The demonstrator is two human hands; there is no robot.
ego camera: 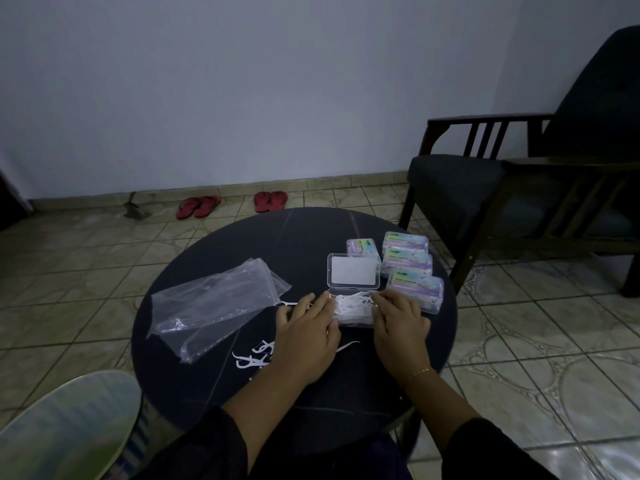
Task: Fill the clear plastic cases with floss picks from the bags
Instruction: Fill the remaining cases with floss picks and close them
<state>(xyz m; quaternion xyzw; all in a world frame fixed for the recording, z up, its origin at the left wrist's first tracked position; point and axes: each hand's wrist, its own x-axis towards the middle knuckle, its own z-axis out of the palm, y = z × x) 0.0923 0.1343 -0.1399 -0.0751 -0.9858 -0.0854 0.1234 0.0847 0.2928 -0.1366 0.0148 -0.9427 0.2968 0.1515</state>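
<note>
An open clear plastic case (pixel 353 273) lies on the round dark table (pixel 207 382), its lid tipped back and its base heaped with white floss picks (pixel 353 306). My left hand (pixel 306 336) rests against the left side of the heap, fingers fairly straight. My right hand (pixel 398 323) is at the right side, with fingertips on the picks. Empty clear plastic bags (pixel 214 306) lie to the left. A few loose floss picks (pixel 251 358) lie near my left wrist. Several closed, labelled cases (pixel 408 261) stand at the back right.
A dark wooden armchair (pixel 519 181) stands to the right of the table. Two pairs of red slippers (pixel 232 204) lie by the wall on the tiled floor. A pale green rounded object (pixel 65 424) is at the lower left.
</note>
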